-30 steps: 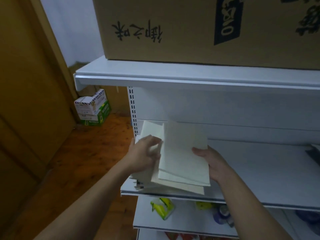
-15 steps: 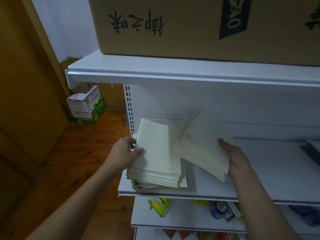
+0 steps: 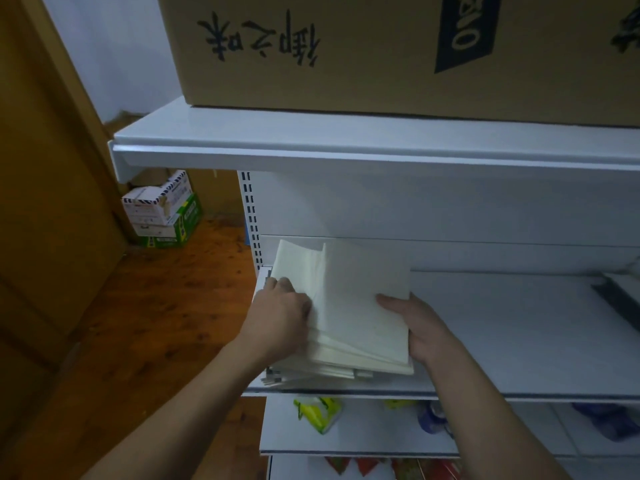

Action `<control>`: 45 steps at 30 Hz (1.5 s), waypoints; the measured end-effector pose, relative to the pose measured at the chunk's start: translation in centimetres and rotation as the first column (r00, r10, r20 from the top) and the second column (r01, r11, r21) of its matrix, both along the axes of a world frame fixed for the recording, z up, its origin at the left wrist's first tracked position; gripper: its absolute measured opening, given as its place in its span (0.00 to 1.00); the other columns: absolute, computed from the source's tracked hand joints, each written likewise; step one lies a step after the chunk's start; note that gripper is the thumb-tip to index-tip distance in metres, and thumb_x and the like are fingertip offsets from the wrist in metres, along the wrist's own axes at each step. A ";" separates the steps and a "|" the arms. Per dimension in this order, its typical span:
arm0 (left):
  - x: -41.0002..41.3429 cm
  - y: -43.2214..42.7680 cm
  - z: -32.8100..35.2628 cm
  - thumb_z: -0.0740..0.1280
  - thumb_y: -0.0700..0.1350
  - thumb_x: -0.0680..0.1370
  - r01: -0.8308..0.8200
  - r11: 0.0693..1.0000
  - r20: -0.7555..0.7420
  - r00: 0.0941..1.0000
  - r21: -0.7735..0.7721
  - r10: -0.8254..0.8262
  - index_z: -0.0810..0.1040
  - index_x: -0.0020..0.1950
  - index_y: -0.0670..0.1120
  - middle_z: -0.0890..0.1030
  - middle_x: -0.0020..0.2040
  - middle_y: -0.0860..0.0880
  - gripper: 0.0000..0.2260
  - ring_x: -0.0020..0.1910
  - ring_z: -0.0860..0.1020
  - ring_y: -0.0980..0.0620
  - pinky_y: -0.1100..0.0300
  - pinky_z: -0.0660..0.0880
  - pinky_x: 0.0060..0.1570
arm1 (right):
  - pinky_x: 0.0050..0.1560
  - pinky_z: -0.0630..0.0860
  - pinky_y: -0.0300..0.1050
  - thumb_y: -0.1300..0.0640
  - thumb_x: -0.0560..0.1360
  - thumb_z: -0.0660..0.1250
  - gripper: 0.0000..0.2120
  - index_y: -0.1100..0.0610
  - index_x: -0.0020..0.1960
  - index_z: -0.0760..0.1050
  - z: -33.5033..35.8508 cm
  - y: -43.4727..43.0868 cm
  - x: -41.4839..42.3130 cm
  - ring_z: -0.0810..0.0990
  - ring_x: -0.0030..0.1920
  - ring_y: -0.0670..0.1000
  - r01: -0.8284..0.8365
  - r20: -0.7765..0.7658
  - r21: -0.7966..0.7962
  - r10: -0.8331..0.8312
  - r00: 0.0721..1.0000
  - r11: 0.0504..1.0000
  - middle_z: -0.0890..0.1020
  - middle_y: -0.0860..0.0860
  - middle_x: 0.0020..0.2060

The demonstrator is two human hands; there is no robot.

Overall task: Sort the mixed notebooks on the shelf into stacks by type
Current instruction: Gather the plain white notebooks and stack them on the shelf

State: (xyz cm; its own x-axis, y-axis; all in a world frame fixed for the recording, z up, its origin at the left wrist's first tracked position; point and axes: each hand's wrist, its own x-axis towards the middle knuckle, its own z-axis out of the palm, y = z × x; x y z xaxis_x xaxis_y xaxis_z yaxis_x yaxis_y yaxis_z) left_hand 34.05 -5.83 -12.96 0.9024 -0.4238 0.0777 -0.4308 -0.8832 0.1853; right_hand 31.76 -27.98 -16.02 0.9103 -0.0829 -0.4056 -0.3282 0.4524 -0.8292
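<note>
A stack of cream notebooks [image 3: 298, 268] lies at the left end of the white shelf [image 3: 519, 334]. On top of it, tilted, sit a few cream notebooks [image 3: 360, 299] that my right hand [image 3: 415, 323] grips at their right edge, thumb on the cover. My left hand [image 3: 280, 313] lies on the left side of the stack, its fingers curled at the edge of the top notebooks. Darker-edged notebooks stick out at the stack's bottom [image 3: 277, 377].
A big cardboard box [image 3: 381, 50] sits on the shelf above. A dark flat object [image 3: 620, 296] lies at the shelf's far right. Packets [image 3: 318, 412] fill the lower shelves. Small boxes [image 3: 162, 209] stand on the wooden floor by a wooden door [image 3: 41, 188].
Half a second ago my right hand held the few notebooks apart to the right of the stack; now they lie back over the stack, and my left hand has moved onto them.
</note>
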 end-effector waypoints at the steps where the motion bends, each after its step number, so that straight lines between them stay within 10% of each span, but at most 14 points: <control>1: 0.0 0.3 -0.1 0.59 0.48 0.80 -0.015 1.000 0.011 1.000 0.020 0.015 0.77 0.59 0.51 0.73 0.60 0.47 0.11 0.59 0.69 0.48 0.57 0.66 0.51 | 0.37 0.81 0.45 0.68 0.75 0.64 0.17 0.64 0.64 0.74 0.4 -0.3 0.1 0.83 0.44 0.56 0.008 0.007 -0.046 -0.008 1.000 0.999 0.82 0.60 0.51; 5: 0.9 3.2 -0.6 0.65 0.56 0.77 -0.270 0.954 -0.078 0.962 -0.131 0.262 0.66 0.73 0.50 0.70 0.69 0.47 0.26 0.66 0.68 0.46 0.49 0.70 0.64 | 0.35 0.82 0.44 0.69 0.75 0.65 0.14 0.66 0.60 0.75 1.5 -2.6 -0.2 0.85 0.38 0.54 0.120 0.039 -0.087 -0.117 0.992 0.989 0.83 0.59 0.47; 9: 2.0 4.5 -0.6 0.71 0.54 0.75 -0.379 0.866 -0.377 0.892 -0.327 0.249 0.74 0.67 0.45 0.79 0.54 0.49 0.24 0.50 0.78 0.49 0.53 0.81 0.49 | 0.34 0.81 0.45 0.63 0.77 0.65 0.11 0.66 0.56 0.77 1.5 -4.7 -1.2 0.85 0.39 0.54 0.136 0.014 0.060 -0.137 0.991 0.989 0.86 0.58 0.44; 15: 1.4 2.8 -0.1 0.69 0.48 0.76 -0.304 0.914 -0.110 0.952 -0.268 0.284 0.77 0.64 0.46 0.75 0.54 0.49 0.17 0.52 0.76 0.49 0.55 0.79 0.51 | 0.35 0.82 0.46 0.64 0.77 0.62 0.13 0.68 0.59 0.75 1.0 -2.2 -0.5 0.85 0.37 0.55 0.038 -0.022 0.071 -0.037 0.999 0.997 0.86 0.58 0.41; 25: 0.5 0.0 0.2 0.62 0.43 0.79 -0.100 0.949 -0.202 0.979 -0.298 0.040 0.82 0.48 0.50 0.83 0.45 0.49 0.09 0.43 0.80 0.50 0.65 0.73 0.38 | 0.39 0.83 0.50 0.65 0.68 0.72 0.28 0.66 0.66 0.72 0.1 -1.5 -0.2 0.84 0.44 0.58 0.005 -0.038 0.071 -0.003 0.999 0.997 0.82 0.61 0.52; 27: 0.8 0.7 -0.1 0.63 0.44 0.78 -0.056 0.964 -0.098 0.995 -0.258 0.032 0.82 0.56 0.52 0.81 0.56 0.50 0.11 0.54 0.77 0.51 0.61 0.76 0.51 | 0.37 0.82 0.49 0.63 0.61 0.78 0.32 0.66 0.64 0.74 0.5 -2.6 -0.4 0.85 0.43 0.57 0.038 -0.027 0.041 -0.037 0.999 0.998 0.84 0.59 0.49; 30: 1.3 2.8 0.0 0.66 0.49 0.78 -0.277 0.935 -0.070 0.961 -0.223 0.268 0.74 0.68 0.50 0.74 0.67 0.48 0.18 0.65 0.71 0.47 0.51 0.74 0.60 | 0.34 0.82 0.46 0.65 0.75 0.66 0.13 0.64 0.59 0.76 0.9 -4.9 -1.0 0.85 0.38 0.53 0.130 0.017 0.044 -0.131 0.991 0.991 0.86 0.56 0.42; 35: 1.5 3.9 0.1 0.70 0.54 0.75 -0.395 0.870 -0.413 0.874 -0.294 0.257 0.73 0.66 0.44 0.78 0.52 0.50 0.23 0.44 0.78 0.52 0.63 0.79 0.37 | 0.35 0.82 0.46 0.62 0.78 0.62 0.08 0.63 0.54 0.77 1.1 -6.3 -1.9 0.86 0.39 0.53 0.178 0.031 0.102 -0.182 0.983 0.979 0.86 0.55 0.41; 42: 0.6 2.5 -0.2 0.69 0.50 0.77 -0.309 0.916 -0.127 0.950 -0.256 0.285 0.80 0.60 0.47 0.75 0.50 0.50 0.14 0.45 0.75 0.51 0.58 0.78 0.43 | 0.38 0.82 0.49 0.63 0.73 0.67 0.12 0.66 0.55 0.78 0.1 -2.7 -1.3 0.84 0.41 0.57 0.077 -0.034 0.135 -0.073 0.997 0.988 0.85 0.59 0.44; 45: -0.1 1.2 0.0 0.63 0.47 0.78 -0.219 0.962 -0.073 0.975 -0.163 0.210 0.76 0.38 0.50 0.77 0.43 0.50 0.09 0.37 0.74 0.52 0.61 0.71 0.34 | 0.42 0.83 0.50 0.63 0.73 0.66 0.17 0.65 0.61 0.75 -1.0 -1.4 -0.9 0.83 0.45 0.58 0.045 -0.083 0.156 -0.032 0.996 0.987 0.84 0.60 0.48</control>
State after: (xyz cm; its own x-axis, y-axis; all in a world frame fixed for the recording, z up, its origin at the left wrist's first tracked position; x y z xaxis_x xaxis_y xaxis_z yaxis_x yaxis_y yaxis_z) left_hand 33.97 -4.65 -12.99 0.9755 -0.2050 0.0798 -0.2200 -0.9077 0.3573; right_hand 30.86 -29.40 -16.98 0.8718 -0.0470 -0.4876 -0.3701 0.5888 -0.7185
